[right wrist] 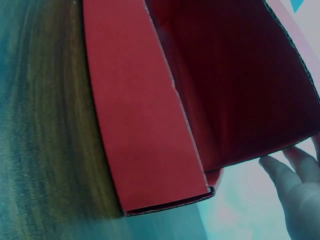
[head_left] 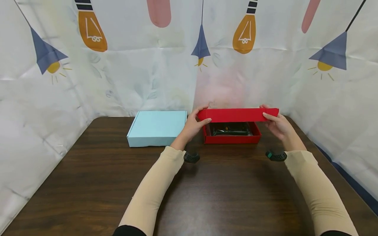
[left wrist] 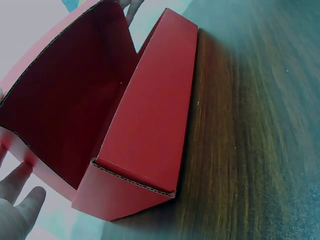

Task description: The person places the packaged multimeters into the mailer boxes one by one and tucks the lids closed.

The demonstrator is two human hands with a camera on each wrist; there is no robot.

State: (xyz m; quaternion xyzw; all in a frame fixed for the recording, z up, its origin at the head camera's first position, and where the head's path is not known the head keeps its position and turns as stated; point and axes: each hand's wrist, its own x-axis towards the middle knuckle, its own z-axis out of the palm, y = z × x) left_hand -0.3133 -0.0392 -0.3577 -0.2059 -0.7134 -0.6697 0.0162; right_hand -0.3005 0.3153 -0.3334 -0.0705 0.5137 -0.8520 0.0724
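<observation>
A red cardboard box (head_left: pixel 231 140) stands at the back of the table, its hinged lid (head_left: pixel 236 115) tilted up and its front flap facing me. Inside lies a dark, shiny package (head_left: pixel 231 128), partly covered by the lid in the head view. My left hand (head_left: pixel 192 125) holds the lid's left end, thumb at the front flap. At the right end, my right hand (head_left: pixel 277 125) grips the lid between thumb and fingers. Both wrist views look into the dark red underside of the lid, with fingertips (right wrist: pixel 270 165) of the right hand at its side edge.
Left of the red box, a closed light blue box (head_left: pixel 157 126) sits on the dark wooden table (head_left: pixel 224 190). Behind the table hangs a pale curtain (head_left: pixel 127 72) printed with lamps and bulbs. Each wrist wears a dark band (head_left: pixel 192 157).
</observation>
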